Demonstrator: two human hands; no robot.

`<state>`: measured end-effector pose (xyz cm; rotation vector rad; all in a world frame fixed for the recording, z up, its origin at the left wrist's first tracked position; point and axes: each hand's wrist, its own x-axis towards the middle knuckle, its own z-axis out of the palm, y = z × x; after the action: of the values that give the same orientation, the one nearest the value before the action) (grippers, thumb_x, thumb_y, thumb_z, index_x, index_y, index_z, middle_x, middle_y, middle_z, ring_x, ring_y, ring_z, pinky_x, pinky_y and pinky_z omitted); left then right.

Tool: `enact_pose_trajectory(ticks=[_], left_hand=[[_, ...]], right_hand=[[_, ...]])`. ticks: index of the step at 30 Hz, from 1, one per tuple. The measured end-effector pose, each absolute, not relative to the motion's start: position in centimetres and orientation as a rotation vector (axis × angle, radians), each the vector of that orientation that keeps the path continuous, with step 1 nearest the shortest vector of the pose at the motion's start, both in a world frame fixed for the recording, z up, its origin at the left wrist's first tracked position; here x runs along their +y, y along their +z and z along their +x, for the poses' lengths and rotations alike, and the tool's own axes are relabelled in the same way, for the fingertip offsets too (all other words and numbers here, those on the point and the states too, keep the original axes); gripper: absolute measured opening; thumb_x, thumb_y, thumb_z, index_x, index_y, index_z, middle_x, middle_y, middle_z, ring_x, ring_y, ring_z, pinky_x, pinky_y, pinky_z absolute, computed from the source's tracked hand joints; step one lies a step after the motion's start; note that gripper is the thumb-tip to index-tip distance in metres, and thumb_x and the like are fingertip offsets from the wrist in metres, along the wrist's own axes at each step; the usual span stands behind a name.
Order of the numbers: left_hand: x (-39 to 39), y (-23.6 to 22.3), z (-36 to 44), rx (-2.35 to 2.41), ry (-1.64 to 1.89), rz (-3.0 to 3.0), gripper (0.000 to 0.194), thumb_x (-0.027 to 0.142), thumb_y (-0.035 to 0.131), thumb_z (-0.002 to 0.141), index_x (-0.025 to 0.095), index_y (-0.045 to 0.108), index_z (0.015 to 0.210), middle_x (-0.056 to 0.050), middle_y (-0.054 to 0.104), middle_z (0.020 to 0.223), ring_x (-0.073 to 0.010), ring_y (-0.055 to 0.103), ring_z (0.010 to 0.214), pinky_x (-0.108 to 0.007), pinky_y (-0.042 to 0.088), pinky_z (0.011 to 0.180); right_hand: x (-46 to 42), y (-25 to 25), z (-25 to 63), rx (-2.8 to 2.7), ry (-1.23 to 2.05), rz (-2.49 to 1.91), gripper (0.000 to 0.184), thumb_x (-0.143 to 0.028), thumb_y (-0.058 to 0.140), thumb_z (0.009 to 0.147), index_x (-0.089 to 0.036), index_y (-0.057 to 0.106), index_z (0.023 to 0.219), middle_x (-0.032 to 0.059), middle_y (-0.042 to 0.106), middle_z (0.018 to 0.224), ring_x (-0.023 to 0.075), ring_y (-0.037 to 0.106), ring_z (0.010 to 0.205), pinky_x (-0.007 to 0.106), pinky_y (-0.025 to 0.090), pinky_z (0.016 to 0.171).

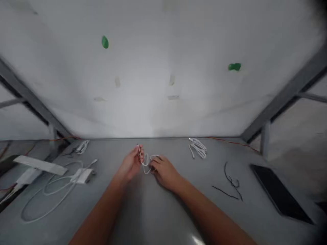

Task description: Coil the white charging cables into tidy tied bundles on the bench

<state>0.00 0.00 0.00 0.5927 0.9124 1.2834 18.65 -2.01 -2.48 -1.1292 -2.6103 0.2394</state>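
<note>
A thin white cable (146, 164) runs in loose loops between my two hands, over the middle of the grey table. My left hand (133, 161) is closed on one part of it, palm turned inward, with a short end showing above the fingers. On the other side, my right hand (162, 168) pinches the cable from above, its fingers bent down close to the table. The fingertips of the right hand are partly hidden.
A bundled white cable (198, 148) lies right of centre, another (83, 147) at back left. Black ties (232, 183) and a dark flat device (281, 194) are on the right. At left are a white charger (82, 175) with looped cable and a power strip (41, 165).
</note>
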Motion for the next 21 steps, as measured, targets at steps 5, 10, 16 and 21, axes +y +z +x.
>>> enact_pose_trajectory(ticks=[5,10,16,21], left_hand=[[0.7,-1.7,-0.9,1.341,1.173,0.940,0.030,0.044,0.068,0.088,0.016,0.073,0.098,0.005,0.051,0.065,-0.0097,0.037,0.046,-0.023,0.021,0.045],[1.2,-2.3,-1.3,1.789,0.991,1.459,0.033,0.052,0.068,0.085,0.021,0.070,0.075,-0.003,0.064,0.068,-0.0219,0.059,0.068,-0.030,0.037,0.063],[0.9,-3.6,0.3,1.706,0.875,1.647,0.025,0.045,0.066,0.085,0.022,0.066,0.076,-0.006,0.071,0.077,-0.0246,0.064,0.076,-0.033,0.042,0.073],[0.9,-4.2,0.9,1.713,1.061,1.531,0.028,0.043,0.048,0.096,0.023,0.065,0.085,-0.010,0.075,0.091,-0.0273,0.066,0.087,-0.037,0.046,0.082]], right_hand=[[-1.3,-2.1,19.6,-2.660,0.137,-1.250,0.012,-0.015,0.061,0.103,-0.016,0.072,0.107,0.0108,0.070,0.117,0.0259,0.058,0.110,0.037,0.043,0.093],[-1.5,-1.7,20.2,-2.693,-0.005,-1.248,0.015,-0.008,0.057,0.102,-0.014,0.070,0.107,0.0117,0.071,0.116,0.0263,0.059,0.108,0.038,0.042,0.092],[-2.2,-1.7,19.3,-2.660,-0.275,-1.117,0.014,-0.013,0.056,0.102,-0.013,0.069,0.109,0.0125,0.073,0.107,0.0279,0.059,0.105,0.041,0.042,0.092],[-2.5,-1.6,19.2,-2.560,-0.410,-1.024,0.009,-0.018,0.060,0.102,-0.015,0.068,0.105,0.0109,0.072,0.101,0.0277,0.059,0.100,0.041,0.042,0.090]])
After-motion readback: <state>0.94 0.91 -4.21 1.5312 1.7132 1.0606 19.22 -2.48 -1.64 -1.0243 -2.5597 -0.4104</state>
